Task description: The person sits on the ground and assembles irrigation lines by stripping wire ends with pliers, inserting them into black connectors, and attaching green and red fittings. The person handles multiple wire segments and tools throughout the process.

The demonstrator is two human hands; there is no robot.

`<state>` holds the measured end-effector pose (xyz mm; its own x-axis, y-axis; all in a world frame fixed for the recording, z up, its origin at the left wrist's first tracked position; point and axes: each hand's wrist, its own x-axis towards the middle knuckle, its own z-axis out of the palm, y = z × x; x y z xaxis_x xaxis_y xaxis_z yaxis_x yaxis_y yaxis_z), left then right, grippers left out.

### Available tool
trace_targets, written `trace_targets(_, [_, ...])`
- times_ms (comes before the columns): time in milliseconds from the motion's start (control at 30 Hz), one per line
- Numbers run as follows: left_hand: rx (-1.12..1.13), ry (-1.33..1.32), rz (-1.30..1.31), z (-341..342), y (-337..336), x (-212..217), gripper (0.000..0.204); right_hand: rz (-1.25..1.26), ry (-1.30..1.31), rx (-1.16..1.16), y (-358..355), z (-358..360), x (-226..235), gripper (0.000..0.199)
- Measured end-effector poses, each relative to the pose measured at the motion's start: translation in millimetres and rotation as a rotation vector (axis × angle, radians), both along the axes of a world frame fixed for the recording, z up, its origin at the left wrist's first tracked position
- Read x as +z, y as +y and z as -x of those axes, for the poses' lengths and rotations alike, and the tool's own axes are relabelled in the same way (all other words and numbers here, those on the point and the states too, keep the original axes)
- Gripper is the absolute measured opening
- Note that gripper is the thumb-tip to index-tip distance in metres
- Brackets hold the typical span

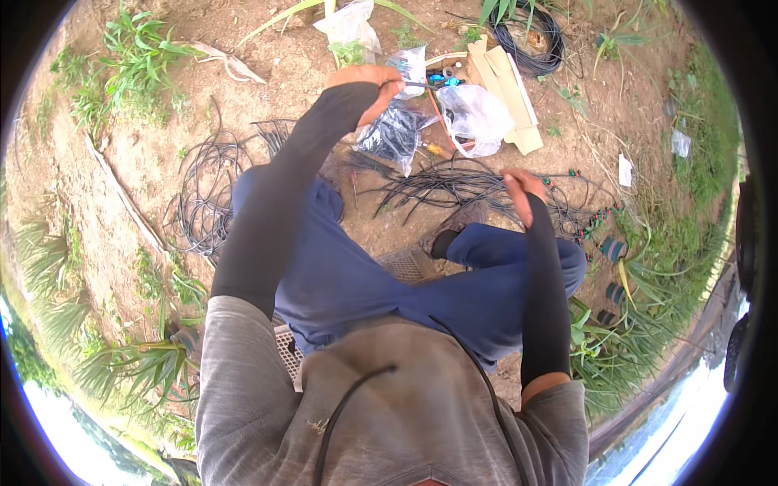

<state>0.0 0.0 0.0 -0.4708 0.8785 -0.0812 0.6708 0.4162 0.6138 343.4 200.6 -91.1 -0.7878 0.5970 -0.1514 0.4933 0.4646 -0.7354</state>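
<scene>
Left hand closed around a thin black tube stretched out over the clear bags, right hand apparently pinching a strand above the tangled tubing pile between the knees, where a snag looks likely, though bare dirt lies open leftward.

Three plastic bags, two tubing coils, two hands.

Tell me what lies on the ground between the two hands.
In the head view, a bag of black parts and loose black tubing lie between left hand and right hand.
</scene>
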Motion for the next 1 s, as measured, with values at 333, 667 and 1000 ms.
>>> trace_targets(333, [-0.174,0.121,0.155,-34,72,-50,0.011,0.526,0.046,-0.172,82,141,-252,0.020])
trace_targets(667, [0.278,0.407,0.212,-110,136,-114,0.032,-0.243,-0.477,-0.011,98,119,-259,0.022])
trace_targets(1000, [0.261,0.435,0.161,-103,146,-107,0.046,-0.233,-0.498,0.000,106,102,-257,0.024])
